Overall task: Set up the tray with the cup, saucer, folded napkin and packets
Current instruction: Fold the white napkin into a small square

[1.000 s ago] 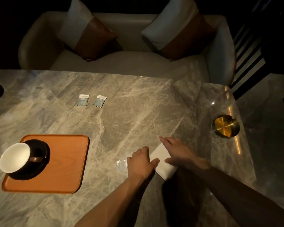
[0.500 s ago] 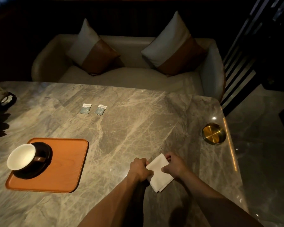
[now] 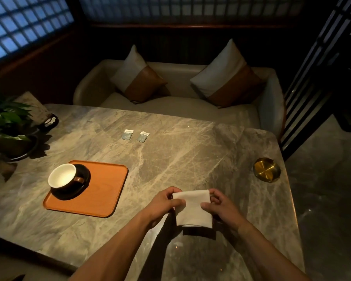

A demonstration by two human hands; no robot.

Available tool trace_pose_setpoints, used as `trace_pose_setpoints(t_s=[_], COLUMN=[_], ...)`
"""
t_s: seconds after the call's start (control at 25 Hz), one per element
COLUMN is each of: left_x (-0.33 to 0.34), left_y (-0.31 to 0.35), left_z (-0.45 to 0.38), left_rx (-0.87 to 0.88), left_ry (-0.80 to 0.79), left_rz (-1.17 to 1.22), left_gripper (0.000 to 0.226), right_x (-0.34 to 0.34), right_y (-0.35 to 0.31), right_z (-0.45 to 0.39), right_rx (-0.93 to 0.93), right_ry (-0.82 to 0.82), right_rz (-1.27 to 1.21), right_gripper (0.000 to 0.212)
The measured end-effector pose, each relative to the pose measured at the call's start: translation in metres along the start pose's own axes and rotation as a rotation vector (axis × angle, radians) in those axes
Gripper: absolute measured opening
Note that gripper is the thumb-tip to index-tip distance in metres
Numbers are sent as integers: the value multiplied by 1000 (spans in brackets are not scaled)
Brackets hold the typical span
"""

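A white folded napkin [image 3: 193, 209] hangs above the marble table [image 3: 170, 159], held at its top corners. My left hand [image 3: 164, 201] pinches its left edge and my right hand [image 3: 219, 203] pinches its right edge. To the left lies an orange wooden tray [image 3: 101, 191]. On the tray's left part a cup [image 3: 62, 176], white inside with a brown handle, stands on a dark saucer [image 3: 79, 189]. Two small packets lie side by side farther back on the table, one on the left [image 3: 127, 134] and one on the right [image 3: 142, 136].
A brass round dish [image 3: 266, 169] sits near the table's right edge. A potted plant [image 3: 6, 126] and a small dark dish [image 3: 49, 121] stand at the far left. Behind the table is a pale sofa [image 3: 180, 102] with two cushions.
The napkin, pressed flat on the table a second ago, has been lifted off it and now hangs squarely between both hands. The view has tilted up and back.
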State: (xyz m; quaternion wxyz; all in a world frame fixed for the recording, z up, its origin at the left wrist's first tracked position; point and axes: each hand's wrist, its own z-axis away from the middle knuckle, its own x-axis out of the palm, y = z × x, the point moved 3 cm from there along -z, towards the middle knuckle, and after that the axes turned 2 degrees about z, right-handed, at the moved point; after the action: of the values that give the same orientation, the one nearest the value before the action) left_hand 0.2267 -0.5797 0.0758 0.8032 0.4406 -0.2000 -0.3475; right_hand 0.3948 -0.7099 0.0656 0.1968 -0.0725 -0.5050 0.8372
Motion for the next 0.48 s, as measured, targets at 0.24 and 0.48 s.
trace_pose_setpoints(t_s=[0.24,0.48], left_x=[-27,-79], left_y=[8,9], left_z=[33,43], left_rx=[98,149], left_ry=[-163,-188], left_rz=[55,73], left_gripper=[47,39], right_x=[32,86], right_y=[-32,-39], right_z=[20,18], right_rx=[-70,-122], right_ry=[-22,113], right_rz=[-116,-148], right_gripper=[34,21])
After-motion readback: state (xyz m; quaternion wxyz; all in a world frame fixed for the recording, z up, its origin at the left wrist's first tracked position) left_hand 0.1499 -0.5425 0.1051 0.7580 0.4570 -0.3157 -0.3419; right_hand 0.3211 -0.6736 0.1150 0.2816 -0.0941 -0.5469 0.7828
